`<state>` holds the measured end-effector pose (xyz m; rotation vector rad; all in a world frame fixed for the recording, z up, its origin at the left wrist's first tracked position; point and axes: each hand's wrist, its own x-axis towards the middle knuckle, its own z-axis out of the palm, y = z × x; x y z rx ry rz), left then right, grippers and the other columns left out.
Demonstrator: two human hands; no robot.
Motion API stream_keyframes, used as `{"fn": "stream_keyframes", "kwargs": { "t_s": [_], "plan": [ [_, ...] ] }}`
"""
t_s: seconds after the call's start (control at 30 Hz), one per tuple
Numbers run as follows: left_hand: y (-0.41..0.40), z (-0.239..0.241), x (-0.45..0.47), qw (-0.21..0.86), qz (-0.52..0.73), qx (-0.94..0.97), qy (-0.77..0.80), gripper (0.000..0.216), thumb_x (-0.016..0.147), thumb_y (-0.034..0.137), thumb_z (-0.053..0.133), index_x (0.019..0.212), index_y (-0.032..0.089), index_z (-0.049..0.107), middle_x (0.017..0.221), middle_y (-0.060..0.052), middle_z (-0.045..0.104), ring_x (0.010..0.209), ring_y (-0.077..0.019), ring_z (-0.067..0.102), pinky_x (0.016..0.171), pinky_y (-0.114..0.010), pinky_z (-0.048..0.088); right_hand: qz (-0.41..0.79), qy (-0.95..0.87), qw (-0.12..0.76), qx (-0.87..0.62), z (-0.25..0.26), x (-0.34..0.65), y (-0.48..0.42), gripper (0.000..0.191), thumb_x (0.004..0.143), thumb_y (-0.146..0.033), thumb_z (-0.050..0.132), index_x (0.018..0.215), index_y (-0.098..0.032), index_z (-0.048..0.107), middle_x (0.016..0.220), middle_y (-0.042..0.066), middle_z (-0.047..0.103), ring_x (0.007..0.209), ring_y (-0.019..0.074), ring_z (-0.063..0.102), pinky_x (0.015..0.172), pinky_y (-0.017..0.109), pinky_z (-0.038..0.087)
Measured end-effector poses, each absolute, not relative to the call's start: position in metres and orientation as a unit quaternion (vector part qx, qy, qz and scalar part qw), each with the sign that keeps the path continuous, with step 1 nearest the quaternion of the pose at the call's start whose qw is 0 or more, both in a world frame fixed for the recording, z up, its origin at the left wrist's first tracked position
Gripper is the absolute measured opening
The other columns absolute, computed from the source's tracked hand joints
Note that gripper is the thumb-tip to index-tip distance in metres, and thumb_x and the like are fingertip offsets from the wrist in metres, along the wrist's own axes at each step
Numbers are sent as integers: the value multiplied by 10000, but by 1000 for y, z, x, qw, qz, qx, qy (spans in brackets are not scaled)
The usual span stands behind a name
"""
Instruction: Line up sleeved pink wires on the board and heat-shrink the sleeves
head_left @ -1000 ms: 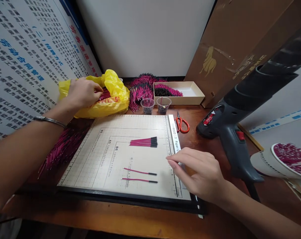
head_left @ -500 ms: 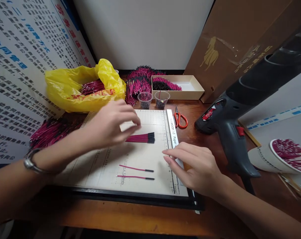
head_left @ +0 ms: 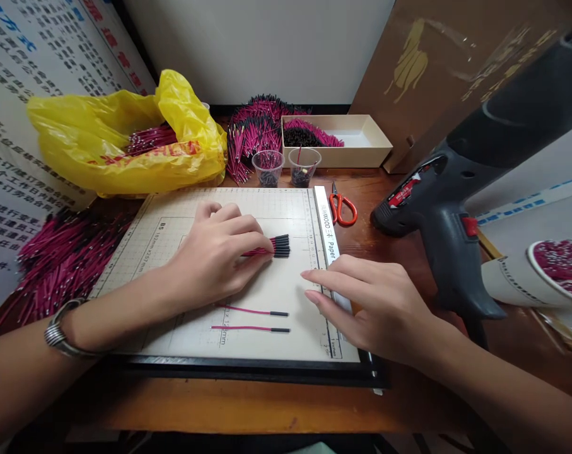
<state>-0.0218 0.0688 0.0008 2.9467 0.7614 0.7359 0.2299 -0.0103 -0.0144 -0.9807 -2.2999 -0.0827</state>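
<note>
On the gridded board (head_left: 304, 340) of a paper cutter, I see a row of magenta wires (head_left: 280, 246) with black ends, lying side by side; the left hand (head_left: 224, 252), with a silver bracelet (head_left: 61, 328) at its wrist, lies over this row, its thumb and forefinger at the wires just behind the black ends; whether they pinch firmly, I cannot tell; the right hand (head_left: 380, 306) is held by the white rail (head_left: 327, 233), thumb and forefinger apart; the two hands are separate from each other; nearer to the person, two single wires (head_left: 248, 328) lie almost parallel on the board. Behind the board, at left, stands an open yellow plastic bag (head_left: 191, 120) with wires inside; next come a heap of wires (head_left: 257, 135) and a shallow box (head_left: 337, 157), with two clear plastic cups (head_left: 268, 169) before them; red-handled scissors (head_left: 338, 207) lie beside the rail; further right are a dark heat gun (head_left: 449, 252) and a paper cup (head_left: 513, 287) full of wires.
</note>
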Motion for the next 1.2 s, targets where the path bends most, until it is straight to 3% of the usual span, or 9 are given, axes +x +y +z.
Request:
{"fn": "stream_keyframes", "kwargs": {
  "t_s": [0.33, 0.53, 0.73, 1.2],
  "plan": [
    [69, 1, -24, 47, 211, 948, 233, 236, 1043, 246, 587, 887, 197, 757, 846, -22, 760, 776, -208, 502, 796, -399, 243, -10, -887, 281, -365, -14, 236, -10, 165, 1050, -281, 608, 1086, -173, 728, 820, 10, 708, 653, 96, 619, 551, 231, 463],
    [64, 8, -28, 91, 174, 959, 204, 222, 1011, 221, 566, 883, 209, 746, 856, -5, 755, 806, -203, 517, 817, -403, 227, 15, -918, 255, -302, -11, 244, -8, 385, 1071, -506, 552, 1183, -163, 687, 856, 20, 690, 670, 105, 577, 566, 244, 446],
    [63, 11, -30, 143, 157, 957, 199, 156, 995, 304, 639, 898, 220, 727, 860, 23, 761, 810, -191, 540, 814, -394, 218, 1, -932, 237, -275, -11, 247, -7, 539, 1039, -651, 502, 1215, -172, 674, 885, 30, 657, 713, 133, 558, 606, 281, 436],
    [60, 4, -32, 198, 150, 949, 196, 229, 1037, 371, 605, 885, 239, 715, 801, 34, 746, 815, -198, 565, 849, -410, 238, 12, -944, 212, -254, -14, 250, -6, 611, 1021, -712, 465, 1271, -185, 645, 901, 21, 595, 727, 134, 478, 607, 280, 367]
  ]
}}
